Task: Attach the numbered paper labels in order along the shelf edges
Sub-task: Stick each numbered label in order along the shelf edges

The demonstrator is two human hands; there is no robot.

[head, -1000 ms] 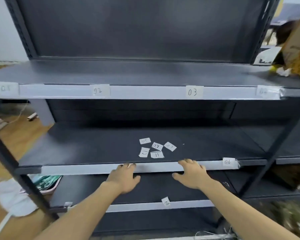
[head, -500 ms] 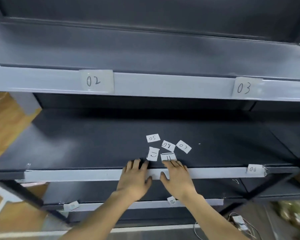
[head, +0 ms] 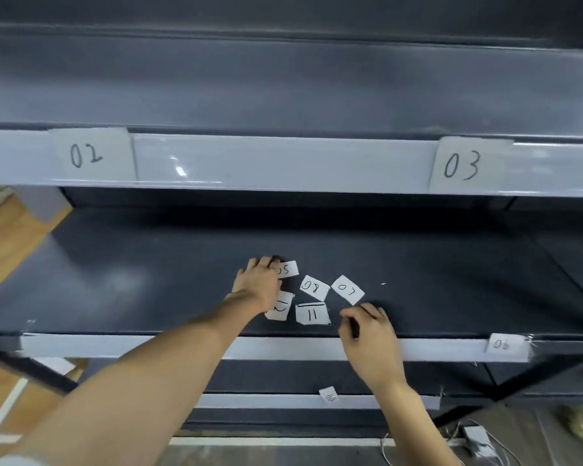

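Hands have moved from the shelf edge [head: 115, 346] to the loose labels [head: 312, 313] behind it. Left hand [head: 258, 284] touches 05 [head: 288, 270] (grip unclear), likely next to attach. Right hand [head: 367, 334] is loosely curled, empty.

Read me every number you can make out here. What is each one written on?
"02" label, taped to the upper shelf edge.
"03" label, same edge.
"06" label, middle shelf edge.
"05" slip, loose on the middle shelf.
"08" slip, loose.
"07" slip, loose.
"11" slip, loose.
"12" slip, partly under the left hand.
Lowest label: too blurred to read.
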